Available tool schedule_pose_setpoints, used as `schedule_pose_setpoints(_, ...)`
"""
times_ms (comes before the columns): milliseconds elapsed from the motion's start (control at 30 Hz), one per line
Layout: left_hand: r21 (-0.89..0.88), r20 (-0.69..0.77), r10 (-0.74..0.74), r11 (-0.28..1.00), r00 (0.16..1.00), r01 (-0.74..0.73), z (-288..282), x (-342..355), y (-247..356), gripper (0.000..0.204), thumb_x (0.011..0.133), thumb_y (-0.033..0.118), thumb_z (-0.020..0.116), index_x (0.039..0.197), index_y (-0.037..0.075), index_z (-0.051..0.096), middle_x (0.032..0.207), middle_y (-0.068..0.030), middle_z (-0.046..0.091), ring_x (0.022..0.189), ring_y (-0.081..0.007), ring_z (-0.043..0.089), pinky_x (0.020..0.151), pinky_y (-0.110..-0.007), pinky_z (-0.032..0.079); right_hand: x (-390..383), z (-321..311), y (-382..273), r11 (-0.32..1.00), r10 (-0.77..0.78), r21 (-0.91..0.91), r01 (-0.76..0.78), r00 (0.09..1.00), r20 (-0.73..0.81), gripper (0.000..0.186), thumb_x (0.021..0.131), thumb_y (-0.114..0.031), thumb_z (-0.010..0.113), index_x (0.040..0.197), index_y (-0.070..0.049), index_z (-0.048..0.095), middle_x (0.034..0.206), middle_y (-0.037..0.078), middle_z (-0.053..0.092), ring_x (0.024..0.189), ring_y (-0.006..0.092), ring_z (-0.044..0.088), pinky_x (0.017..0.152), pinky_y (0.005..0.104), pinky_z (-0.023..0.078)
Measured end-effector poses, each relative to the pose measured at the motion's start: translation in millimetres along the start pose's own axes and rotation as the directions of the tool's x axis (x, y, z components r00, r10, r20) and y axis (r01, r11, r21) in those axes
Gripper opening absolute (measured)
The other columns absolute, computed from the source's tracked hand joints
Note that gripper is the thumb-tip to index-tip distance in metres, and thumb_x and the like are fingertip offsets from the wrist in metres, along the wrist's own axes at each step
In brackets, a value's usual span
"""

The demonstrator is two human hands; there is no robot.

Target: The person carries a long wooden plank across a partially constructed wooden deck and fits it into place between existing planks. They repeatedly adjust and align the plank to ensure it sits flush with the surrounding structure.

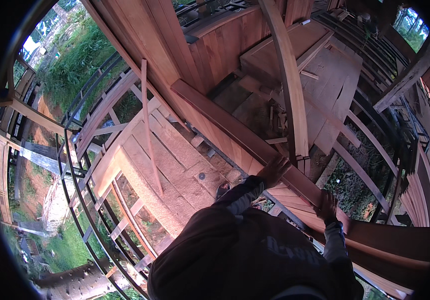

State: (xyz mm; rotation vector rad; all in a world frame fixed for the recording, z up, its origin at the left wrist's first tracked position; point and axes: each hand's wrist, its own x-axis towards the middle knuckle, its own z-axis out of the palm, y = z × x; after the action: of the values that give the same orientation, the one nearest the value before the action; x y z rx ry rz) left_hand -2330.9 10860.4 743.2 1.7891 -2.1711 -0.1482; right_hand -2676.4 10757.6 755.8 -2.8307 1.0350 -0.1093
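Observation:
A long reddish-brown wooden rail (225, 120) caps a low wall of light wooden boards (235, 152) and runs diagonally across the middle of the view. On its top lies my left hand (275, 169), fingers stretched across the rail. Farther along to the right, my right hand (326, 204) is closed about the same rail, its fingers partly in shadow. Both my dark-sleeved forearms reach up from below. Just beyond my left hand stands a curved wooden post (290, 85), its lower end near the rail. Part of my foot (222, 190) shows on the near side.
A plank platform (175, 170) dusted with sawdust lies left of the wall, with a thin wooden strip (150, 125) leaning over it. Dark metal framing (70, 175) curves along the left. Beyond the rail are a wooden box (275, 55), loose boards (332, 90) and open beams over ground.

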Motion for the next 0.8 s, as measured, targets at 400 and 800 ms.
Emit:
schedule_pose_setpoints(400, 0.100, 0.065, -0.123, 0.988, 0.990, 0.116, -19, -34, 8, 0.087, 0.074, 0.028, 0.070, 0.145, 0.008, 0.024, 0.152, -0.0195, 0.012, 0.143, -0.0333, 0.008, 0.113, -0.052, 0.014, 3, 5, -20, 0.998, 0.055, -0.029, -0.059, 0.993, -0.102, 0.083, 0.077, -0.057, 0.060, 0.138, -0.006, 0.036, 0.133, 0.021, 0.045, 0.121, 0.0390, 0.043, 0.099, 0.0525, 0.032)
schedule_pose_setpoints(800, -0.065, 0.040, -0.356, 0.931, 0.934, 0.358, -29, -116, -30, 0.072, 0.077, 0.015, 0.064, 0.141, 0.009, 0.031, 0.148, -0.0174, 0.024, 0.135, -0.0341, 0.027, 0.106, -0.052, 0.029, -73, 33, 51, 0.867, 0.416, -0.071, -0.494, 0.794, -0.444, 0.041, 0.092, -0.022, 0.046, 0.131, -0.007, 0.045, 0.130, 0.019, 0.050, 0.119, 0.0376, 0.046, 0.102, 0.0471, 0.034)
